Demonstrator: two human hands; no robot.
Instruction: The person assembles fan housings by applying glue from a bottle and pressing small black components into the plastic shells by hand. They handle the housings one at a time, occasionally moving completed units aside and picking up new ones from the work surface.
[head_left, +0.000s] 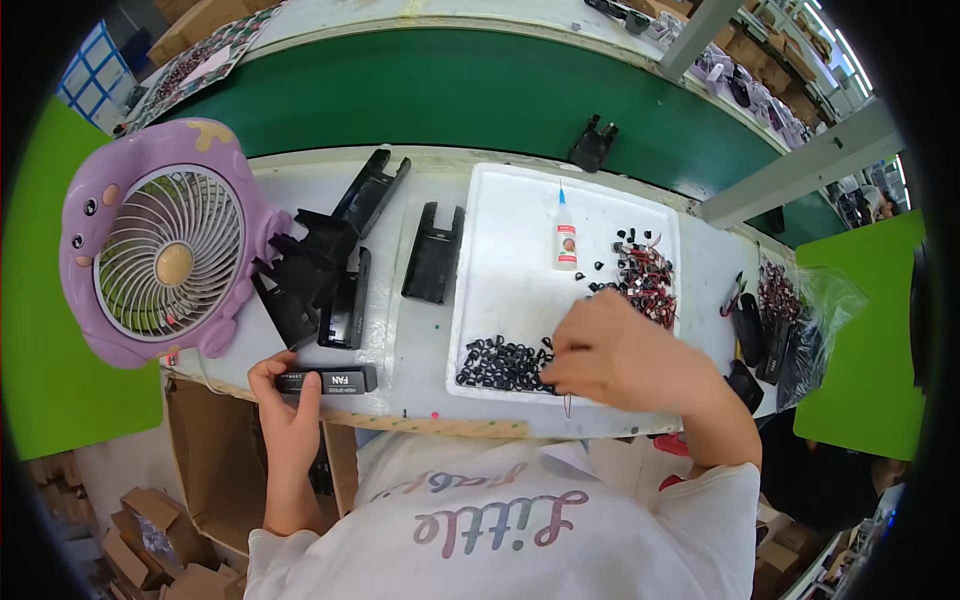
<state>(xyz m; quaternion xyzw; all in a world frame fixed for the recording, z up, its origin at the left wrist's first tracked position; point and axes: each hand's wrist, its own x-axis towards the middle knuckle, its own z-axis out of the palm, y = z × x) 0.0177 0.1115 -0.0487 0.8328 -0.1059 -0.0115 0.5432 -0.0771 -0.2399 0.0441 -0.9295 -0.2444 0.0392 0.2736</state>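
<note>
My left hand [288,410] is closed around the end of a black plastic housing [352,379] with pale printing, lying at the table's front edge. Over the near part of a white foam tray [505,260], my right hand [615,355] has its fingers pinched together. A thin wire [568,405] hangs below those fingers; the part it belongs to is hidden by them. Beside the fingertips is a pile of small black caps [502,365]. Farther right in the tray lie small parts with red and black wires [648,280]. A clear bottle [565,240] with a blue needle tip rests farther back.
A purple fan [172,240] stands at the left. Several black housings [318,255] are heaped beside it, and a single one [433,252] lies against the tray. Pliers [735,294] and a clear plastic bag [825,310] are at the right. Behind runs a green belt [400,95].
</note>
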